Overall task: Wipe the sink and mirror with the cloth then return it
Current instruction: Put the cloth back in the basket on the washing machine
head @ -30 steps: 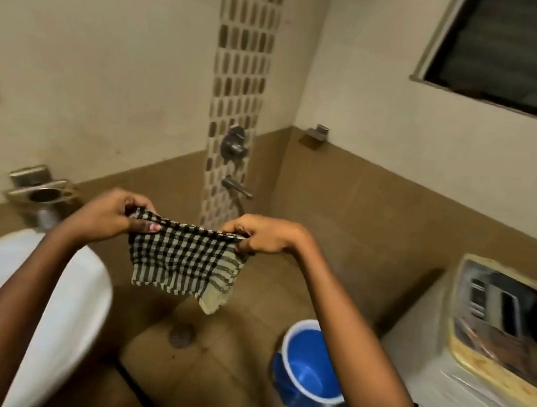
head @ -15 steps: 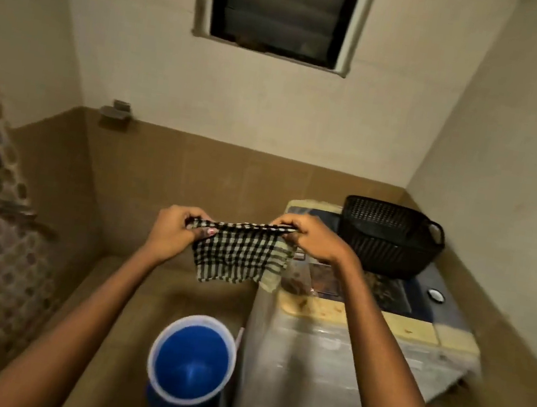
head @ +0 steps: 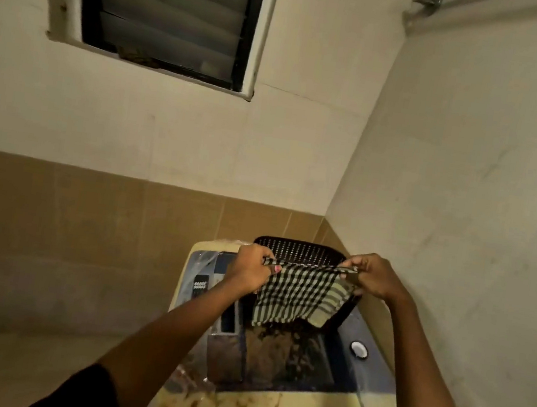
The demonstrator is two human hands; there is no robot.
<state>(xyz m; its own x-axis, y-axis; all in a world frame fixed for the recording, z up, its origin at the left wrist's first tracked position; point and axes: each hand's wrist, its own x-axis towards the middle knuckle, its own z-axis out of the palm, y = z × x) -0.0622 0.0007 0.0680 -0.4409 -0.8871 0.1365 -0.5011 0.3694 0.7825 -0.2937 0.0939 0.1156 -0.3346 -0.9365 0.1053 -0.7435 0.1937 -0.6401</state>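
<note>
Pinching the checked cloth (head: 300, 296) taut, left hand (head: 250, 271) and right hand (head: 372, 276) extend forward.

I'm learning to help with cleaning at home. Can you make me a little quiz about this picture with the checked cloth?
1. True or false: both hands hold the checked cloth by its top edge.
2. What is right behind the cloth? A) a dark basket B) a blue bucket C) a sink
3. Fill in: the basket stands on top of the washing ____.

Key
1. True: the left hand and the right hand each pinch a top corner, and the cloth hangs stretched between them.
2. A
3. machine
</note>
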